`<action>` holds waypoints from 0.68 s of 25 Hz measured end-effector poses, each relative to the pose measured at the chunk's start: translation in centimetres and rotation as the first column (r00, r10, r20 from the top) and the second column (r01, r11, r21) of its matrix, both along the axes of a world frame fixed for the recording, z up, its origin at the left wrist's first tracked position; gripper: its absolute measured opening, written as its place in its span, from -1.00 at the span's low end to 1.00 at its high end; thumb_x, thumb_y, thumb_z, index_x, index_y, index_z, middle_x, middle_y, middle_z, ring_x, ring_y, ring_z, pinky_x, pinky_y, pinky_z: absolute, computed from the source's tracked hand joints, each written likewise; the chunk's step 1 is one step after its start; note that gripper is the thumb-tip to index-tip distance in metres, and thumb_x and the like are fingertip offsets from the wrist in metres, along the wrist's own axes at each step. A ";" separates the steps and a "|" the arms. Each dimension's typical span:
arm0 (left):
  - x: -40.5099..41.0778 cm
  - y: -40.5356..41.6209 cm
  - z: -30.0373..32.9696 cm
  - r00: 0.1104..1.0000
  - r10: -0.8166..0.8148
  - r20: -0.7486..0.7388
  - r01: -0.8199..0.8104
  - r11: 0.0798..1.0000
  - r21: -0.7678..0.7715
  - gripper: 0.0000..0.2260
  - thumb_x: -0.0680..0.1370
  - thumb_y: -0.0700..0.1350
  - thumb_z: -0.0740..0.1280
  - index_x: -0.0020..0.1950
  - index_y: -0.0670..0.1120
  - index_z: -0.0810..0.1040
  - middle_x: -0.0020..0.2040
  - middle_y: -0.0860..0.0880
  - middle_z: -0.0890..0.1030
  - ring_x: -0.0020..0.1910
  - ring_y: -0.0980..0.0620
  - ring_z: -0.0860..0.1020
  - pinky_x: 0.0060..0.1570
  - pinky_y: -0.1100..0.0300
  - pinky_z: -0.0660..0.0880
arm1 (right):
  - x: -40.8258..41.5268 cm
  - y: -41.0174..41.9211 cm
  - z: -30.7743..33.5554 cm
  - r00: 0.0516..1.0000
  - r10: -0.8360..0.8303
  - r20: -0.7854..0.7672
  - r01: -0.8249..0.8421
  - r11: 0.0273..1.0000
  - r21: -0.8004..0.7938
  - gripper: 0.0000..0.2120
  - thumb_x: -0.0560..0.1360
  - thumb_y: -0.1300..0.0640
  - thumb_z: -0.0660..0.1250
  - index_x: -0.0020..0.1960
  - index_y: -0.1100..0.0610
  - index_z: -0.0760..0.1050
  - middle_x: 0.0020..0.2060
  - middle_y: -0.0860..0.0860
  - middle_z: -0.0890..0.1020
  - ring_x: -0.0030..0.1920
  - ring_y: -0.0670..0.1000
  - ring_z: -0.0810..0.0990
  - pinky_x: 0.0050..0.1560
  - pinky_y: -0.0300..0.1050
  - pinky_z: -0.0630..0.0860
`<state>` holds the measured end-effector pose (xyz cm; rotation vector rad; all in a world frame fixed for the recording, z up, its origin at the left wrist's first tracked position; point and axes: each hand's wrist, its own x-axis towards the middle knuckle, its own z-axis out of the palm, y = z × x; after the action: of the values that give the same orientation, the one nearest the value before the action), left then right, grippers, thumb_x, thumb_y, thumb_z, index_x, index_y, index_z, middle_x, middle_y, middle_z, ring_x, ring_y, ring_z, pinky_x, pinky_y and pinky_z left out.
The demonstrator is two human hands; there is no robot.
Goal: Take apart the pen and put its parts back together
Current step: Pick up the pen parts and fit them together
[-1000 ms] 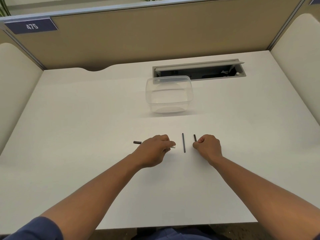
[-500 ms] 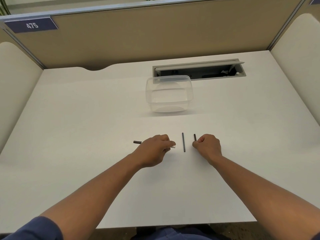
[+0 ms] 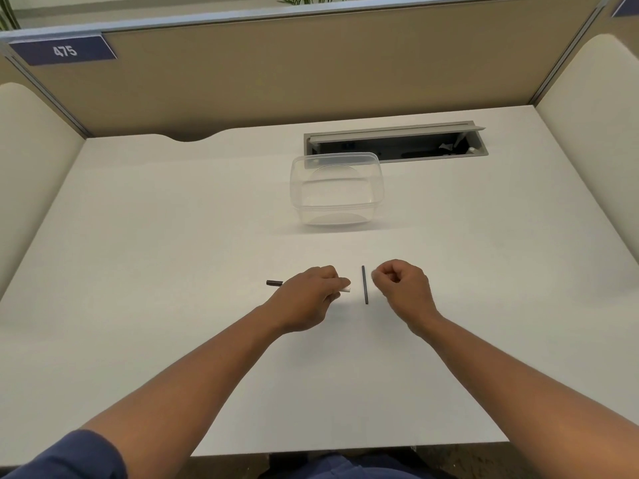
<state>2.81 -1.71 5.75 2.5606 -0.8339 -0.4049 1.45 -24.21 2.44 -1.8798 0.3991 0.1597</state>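
With our left hand (image 3: pixel 307 299) gripping the pen barrel (image 3: pixel 275 282) and our right hand (image 3: pixel 403 288) curled, contents hidden, we risk nudging the loose refill (image 3: pixel 364 284) into rolling away.

A blue sign (image 3: pixel 64 50) on the partition's top edge reads "475"

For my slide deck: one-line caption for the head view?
Left hand holds white pen barrel; thin dark refill lies beside curled right hand.
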 end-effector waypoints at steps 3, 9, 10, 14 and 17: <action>0.1 -0.2 0.2 1.000 -0.005 0.004 0.004 1.000 0.016 -0.71 0.67 -0.16 0.21 0.37 -0.02 0.52 0.04 0.02 0.53 0.00 -0.06 0.50 -0.07 -0.05 0.53 | -0.3 1.5 1.8 0.991 0.136 -0.017 -0.126 0.956 0.266 -0.80 0.41 -0.09 0.44 -0.19 0.04 0.67 -0.30 -0.03 0.69 -0.32 -0.09 0.62 -0.31 -0.21 0.53; 0.1 0.0 0.4 1.000 0.003 0.004 -0.003 1.000 -0.030 -0.75 0.67 -0.17 0.21 0.30 0.04 0.54 -0.02 0.05 0.50 -0.08 0.02 0.45 -0.11 -0.01 0.54 | -0.5 2.5 2.1 0.978 0.210 0.009 -0.205 0.942 0.265 -0.91 0.46 0.11 0.53 -0.16 0.10 0.65 -0.29 0.12 0.67 -0.28 -0.05 0.63 -0.22 -0.23 0.60; 0.0 0.0 0.4 1.000 0.003 0.000 -0.003 0.999 -0.038 -0.77 0.67 -0.16 0.20 0.26 0.03 0.55 -0.02 0.05 0.50 -0.08 0.03 0.45 -0.11 -0.02 0.54 | -0.6 2.6 2.0 0.975 0.223 0.005 -0.216 0.938 0.269 -0.92 0.46 0.14 0.53 -0.15 0.11 0.65 -0.30 0.08 0.66 -0.28 -0.04 0.62 -0.21 -0.23 0.60; 0.0 0.3 0.4 0.999 0.022 -0.025 -0.024 0.998 -0.055 -0.79 0.68 -0.13 0.22 0.27 -0.01 0.56 0.00 0.05 0.53 -0.05 0.01 0.49 -0.06 0.02 0.53 | -0.7 3.0 2.0 0.973 0.229 -0.007 -0.215 0.925 0.312 -0.94 0.46 0.21 0.52 -0.16 0.15 0.66 -0.32 0.05 0.67 -0.27 0.00 0.62 -0.16 -0.18 0.62; 0.7 1.5 0.7 0.997 0.076 -0.027 -0.077 0.997 -0.027 -0.73 0.67 -0.07 0.25 0.36 -0.03 0.54 0.09 0.02 0.59 0.07 -0.02 0.53 0.02 0.02 0.51 | -0.5 2.6 2.1 0.983 0.181 -0.021 -0.162 0.921 0.355 -0.93 0.45 0.25 0.53 -0.18 0.17 0.66 -0.33 0.06 0.65 -0.28 0.02 0.60 -0.18 -0.15 0.61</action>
<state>3.52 -0.22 6.47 2.5465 -0.7253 -0.3989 1.00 -21.63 4.57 -1.5554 0.2221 0.3758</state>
